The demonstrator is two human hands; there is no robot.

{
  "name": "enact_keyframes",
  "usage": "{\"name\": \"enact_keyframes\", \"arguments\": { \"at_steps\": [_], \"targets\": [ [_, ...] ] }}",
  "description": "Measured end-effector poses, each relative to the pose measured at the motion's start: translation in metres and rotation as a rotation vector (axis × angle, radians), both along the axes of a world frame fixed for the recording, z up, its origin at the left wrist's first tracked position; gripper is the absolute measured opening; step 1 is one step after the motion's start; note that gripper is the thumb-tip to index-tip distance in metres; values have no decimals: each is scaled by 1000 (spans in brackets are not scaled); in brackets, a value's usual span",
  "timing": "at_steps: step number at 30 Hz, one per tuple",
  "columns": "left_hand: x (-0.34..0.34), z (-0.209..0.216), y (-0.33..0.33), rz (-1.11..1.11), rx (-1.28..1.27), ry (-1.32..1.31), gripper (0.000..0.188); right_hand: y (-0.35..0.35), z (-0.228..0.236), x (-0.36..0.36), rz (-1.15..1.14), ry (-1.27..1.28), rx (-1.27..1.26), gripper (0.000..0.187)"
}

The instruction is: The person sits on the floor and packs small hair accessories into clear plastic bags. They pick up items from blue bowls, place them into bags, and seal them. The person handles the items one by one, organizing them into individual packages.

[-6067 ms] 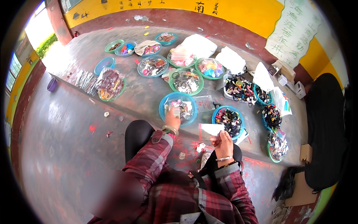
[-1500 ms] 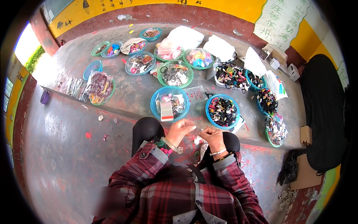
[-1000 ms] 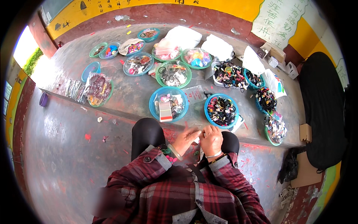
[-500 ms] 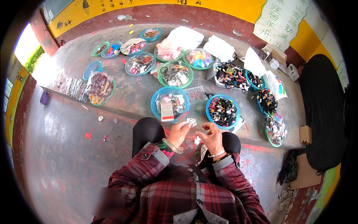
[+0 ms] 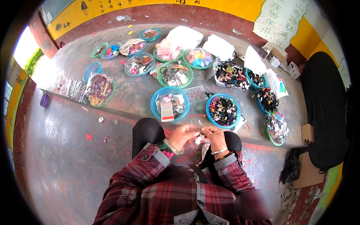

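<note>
My left hand (image 5: 183, 135) and my right hand (image 5: 214, 137) meet above the gap between my knees, fingertips pinched close together. A thin, pale, partly see-through piece (image 5: 200, 123) shows at the fingertips; it is too small to name. Just beyond the left hand stands a blue basin (image 5: 153, 107) holding bagged trinkets and a white and red box (image 5: 167, 111). Past the right hand is another blue basin (image 5: 208, 117), full of black hair ties with coloured beads (image 5: 224, 111). Small white pieces (image 5: 198, 140) lie below the hands.
On the raised concrete ledge (image 5: 131, 90) stand several green and blue basins of small goods, a white tub of hair ties (image 5: 230, 73) and white sacks (image 5: 185, 36). A purple cup (image 5: 44, 99) sits on the floor at left. Cardboard (image 5: 307, 170) leans at right.
My right hand has come left and closed against the left hand's fingertips. The small white card-like piece that the left hand held up is no longer plain to see.
</note>
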State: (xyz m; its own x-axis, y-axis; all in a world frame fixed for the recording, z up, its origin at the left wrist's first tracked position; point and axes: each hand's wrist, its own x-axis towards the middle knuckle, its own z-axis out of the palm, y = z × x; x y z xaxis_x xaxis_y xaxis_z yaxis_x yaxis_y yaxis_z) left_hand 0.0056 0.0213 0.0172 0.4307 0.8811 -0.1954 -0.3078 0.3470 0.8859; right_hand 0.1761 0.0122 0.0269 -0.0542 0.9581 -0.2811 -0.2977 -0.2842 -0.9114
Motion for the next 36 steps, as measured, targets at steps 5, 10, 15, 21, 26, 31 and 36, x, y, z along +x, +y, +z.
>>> {"name": "enact_keyframes", "arguments": {
  "at_steps": [5,10,15,21,26,31,36],
  "targets": [
    [1,1,0,16,-130,-68,17,1,-9,1,21,-123,54,12],
    [1,-14,2,82,-143,-168,14,2,-15,0,47,-133,56,11],
    [2,-18,3,111,-83,-179,13,0,-7,-2,35,-39,-23,9],
    [-5,-17,9,127,31,98,16,-5,22,-9,-277,-674,429,11],
    [-5,-9,6,102,135,263,18,-9,31,-9,-154,-967,846,22],
    [-2,6,0,97,463,582,18,-11,27,-13,-87,-1038,781,22],
    [0,-6,-1,107,468,517,20,-10,19,-10,-13,-996,674,16]
  ]
}}
